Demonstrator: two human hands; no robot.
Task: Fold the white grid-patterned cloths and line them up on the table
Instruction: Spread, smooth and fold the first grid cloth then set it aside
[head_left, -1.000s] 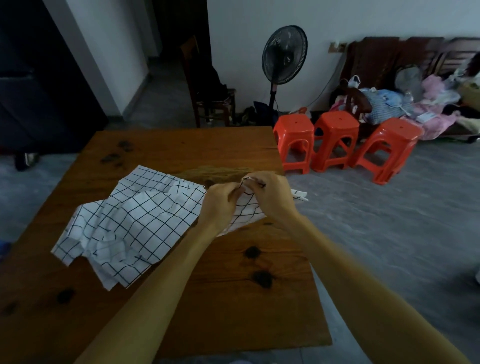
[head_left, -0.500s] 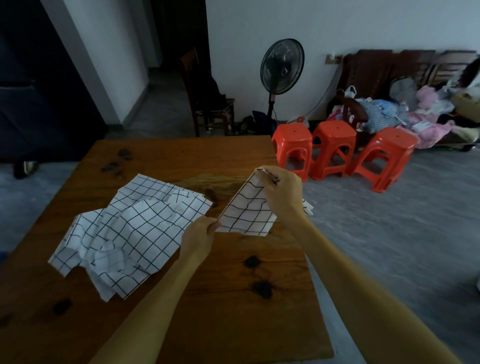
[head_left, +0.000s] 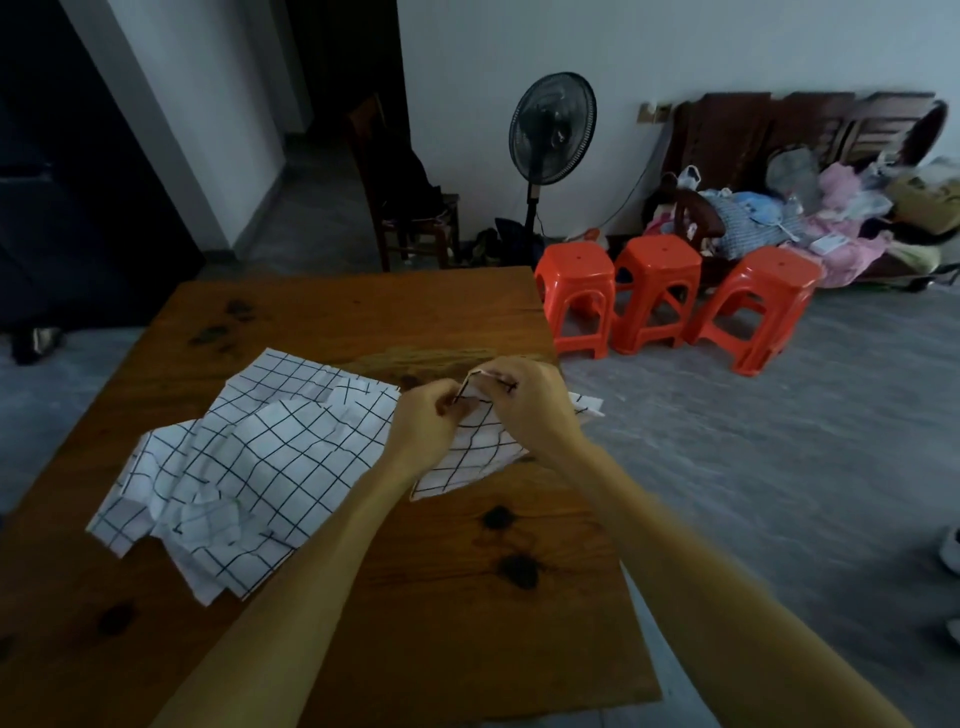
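Observation:
A crumpled pile of white grid-patterned cloths (head_left: 244, 467) lies on the left half of the wooden table (head_left: 363, 312). One smaller grid cloth (head_left: 467, 457) hangs just above the table near its right edge. My left hand (head_left: 426, 421) and my right hand (head_left: 524, 400) pinch its upper corners close together, so the cloth droops doubled below them. A bit of the cloth sticks out past my right hand over the table edge.
Three orange plastic stools (head_left: 654, 296) stand on the grey floor right of the table. A black standing fan (head_left: 550, 130) and a dark wooden chair (head_left: 410, 208) are behind the table. A bench piled with clothes (head_left: 831, 218) lines the far wall.
Half a second ago my hands were apart with the cloth stretched between them. Now my left hand has come up to my right hand, bringing the corners together.

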